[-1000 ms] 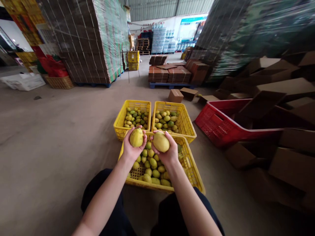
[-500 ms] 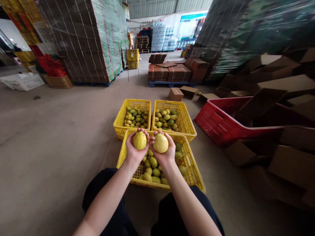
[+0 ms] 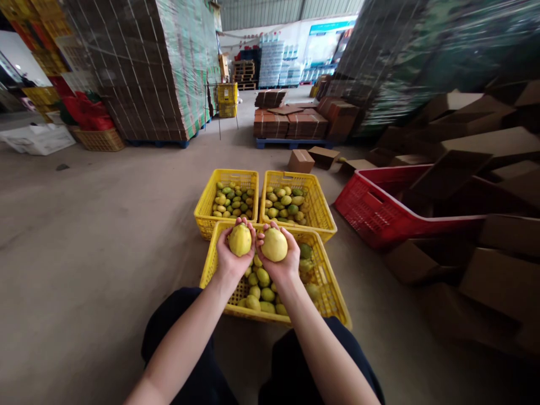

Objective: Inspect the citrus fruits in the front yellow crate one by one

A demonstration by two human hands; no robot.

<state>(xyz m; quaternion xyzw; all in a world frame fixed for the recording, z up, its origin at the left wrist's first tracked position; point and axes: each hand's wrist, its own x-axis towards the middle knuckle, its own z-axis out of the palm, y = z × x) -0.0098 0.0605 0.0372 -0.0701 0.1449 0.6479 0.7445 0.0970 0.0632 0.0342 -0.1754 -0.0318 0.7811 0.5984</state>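
Left fruit: a yellow, slightly blemished fruit (image 3: pixel 240 241), raised above the far edge of the near crate.
Right fruit: a paler, smoother fruit (image 3: pixel 274 245), just beside the first and apart from it.
Left hand (image 3: pixel 228 260): cupped from below around the blemished one, fingers curled up its far side.
Right hand (image 3: pixel 287 265): grasping the paler one the same way, palm up.
Near crate (image 3: pixel 333 292): yellow, between the knees and the other two; green-yellow fruit (image 3: pixel 253 303) covers part of its bottom, with bare grid at the left; the forearms hide some.
Far left crate (image 3: pixel 203 209) and far right crate (image 3: pixel 318 209): both carry many fruits, mixed green and yellow.
Done: judging by this, two are picked up and side by side for comparison.
Left: neither is set down; plenty in the near crate lie unheld, so handling looks midway.
Around: a red crate (image 3: pixel 371 205) and cardboard boxes (image 3: pixel 502 287) to the right, on the floor (image 3: pixel 105 242).
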